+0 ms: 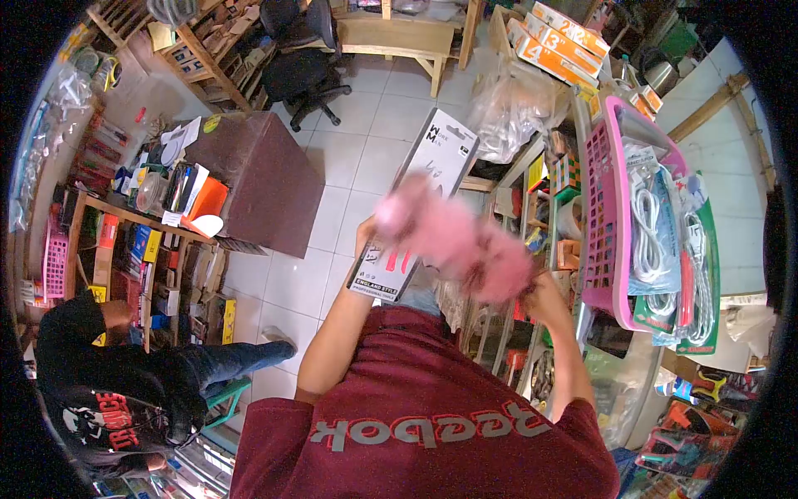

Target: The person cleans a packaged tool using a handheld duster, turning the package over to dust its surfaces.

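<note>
My left hand (pixel 366 237) grips the edge of a long, flat tool package (pixel 443 154), white and black, printed "Work Man" and "England Style Professional Tools". Red parts show near its lower end, but the tool itself is mostly covered. Across the package lies a fluffy pink duster (pixel 465 241), smeared by motion. My right hand (pixel 536 291) is at the duster's lower right end, closed on it; its fingers are partly hidden and blurred.
A pink basket (pixel 607 208) with packaged cables stands close on my right. Orange-and-white boxes (pixel 561 41) are stacked behind it. A brown cabinet (pixel 270 179) and a seated person in black (pixel 108 407) are at left. An office chair (pixel 303 75) stands ahead.
</note>
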A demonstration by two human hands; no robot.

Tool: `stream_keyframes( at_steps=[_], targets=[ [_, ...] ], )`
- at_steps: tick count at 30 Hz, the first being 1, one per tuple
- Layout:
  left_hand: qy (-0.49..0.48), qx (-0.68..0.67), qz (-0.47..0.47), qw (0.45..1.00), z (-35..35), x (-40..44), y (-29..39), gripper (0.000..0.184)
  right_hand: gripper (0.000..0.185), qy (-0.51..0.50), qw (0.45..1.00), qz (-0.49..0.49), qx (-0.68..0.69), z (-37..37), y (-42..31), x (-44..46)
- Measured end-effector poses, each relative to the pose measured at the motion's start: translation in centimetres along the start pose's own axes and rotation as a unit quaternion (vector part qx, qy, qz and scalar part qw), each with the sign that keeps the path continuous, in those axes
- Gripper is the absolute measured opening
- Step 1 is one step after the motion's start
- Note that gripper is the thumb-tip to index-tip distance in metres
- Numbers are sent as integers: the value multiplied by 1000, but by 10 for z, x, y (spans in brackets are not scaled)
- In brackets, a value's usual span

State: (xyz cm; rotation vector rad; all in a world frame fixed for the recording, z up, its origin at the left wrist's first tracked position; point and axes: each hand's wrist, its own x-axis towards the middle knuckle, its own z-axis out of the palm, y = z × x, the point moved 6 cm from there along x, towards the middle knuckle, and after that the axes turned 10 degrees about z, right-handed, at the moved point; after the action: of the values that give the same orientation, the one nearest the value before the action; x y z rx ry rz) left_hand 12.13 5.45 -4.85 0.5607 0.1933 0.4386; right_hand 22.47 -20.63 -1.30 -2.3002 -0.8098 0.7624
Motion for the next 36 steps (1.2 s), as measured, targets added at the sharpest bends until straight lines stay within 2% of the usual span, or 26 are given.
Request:
stream_keyframes(
  at_steps=[1,3,4,5,7,8,11,12,13,15,16,18,19,22,24,25,26,28,29,30,31,32,33,34,35,36],
  targets=[
    [31,-13,-20,999,-13,4,-6,39,21,-35,999,-16,8,6,-3,1],
    [21,199,48,979,-5,-5,15,39,21,-42,993,42,-105,0,7,3],
    [81,106,91,987,3,-6,12,37,21,-45,983,72,-161,-4,14,3],
    [73,66,63,993,3,-6,10,37,21,34,995,55,-81,-16,15,5],
    [57,-14,9,998,3,-6,9,37,22,191,978,19,79,-36,23,4],
    [64,-42,5,997,3,-1,5,36,23,208,975,28,69,-33,27,6],
    [21,-21,13,999,-24,3,-4,34,24,27,999,-10,37,-8,16,4],
    [38,-17,23,999,-30,6,-6,33,24,-32,989,10,-146,0,30,7],
    [54,-14,32,998,-36,10,-8,33,24,-7,990,26,-142,-5,34,8],
    [29,-53,26,998,-33,10,-8,33,24,40,988,58,-135,-18,32,7],
    [-13,-96,11,995,-29,7,-7,33,22,124,988,45,-76,-20,56,9],
    [110,6,30,993,3,-7,14,35,21,163,985,-15,-46,-15,61,11],
    [120,-10,17,993,18,-9,18,35,21,184,981,-46,-31,-16,60,10],
    [148,-54,-20,987,50,-7,28,37,20,-59,993,54,-85,23,68,12],
    [167,-82,-46,981,59,-5,31,39,19,-6,985,101,-140,-4,29,5],
    [133,-70,-34,988,37,-1,25,41,19,21,978,125,-167,-16,16,2],
    [99,-59,-21,993,15,3,18,43,15,105,982,115,-111,-19,45,7],
    [0,-115,29,993,31,2,27,52,16,197,976,89,19,-35,39,7],
    [-7,-196,-5,981,45,2,30,53,16,243,964,75,84,-42,37,5],
    [-13,-274,-42,961,56,4,32,54,24,192,972,93,97,-36,61,15],
    [-21,-350,-81,933,65,7,30,56,24,182,971,126,94,-26,84,21],
    [-99,-289,-42,951,61,8,35,65,24,177,966,161,93,-21,91,22],
    [-150,-305,-44,939,65,3,38,70,24,180,959,201,92,-23,94,17],
    [-208,-324,-55,921,70,-1,39,76,15,175,970,163,45,-39,27,1],
    [-165,-298,-72,938,71,-5,41,91,17,123,980,157,10,-36,29,1],
    [-179,-198,-80,960,56,-1,38,100,22,67,980,189,-3,-24,45,9]
  ],
)
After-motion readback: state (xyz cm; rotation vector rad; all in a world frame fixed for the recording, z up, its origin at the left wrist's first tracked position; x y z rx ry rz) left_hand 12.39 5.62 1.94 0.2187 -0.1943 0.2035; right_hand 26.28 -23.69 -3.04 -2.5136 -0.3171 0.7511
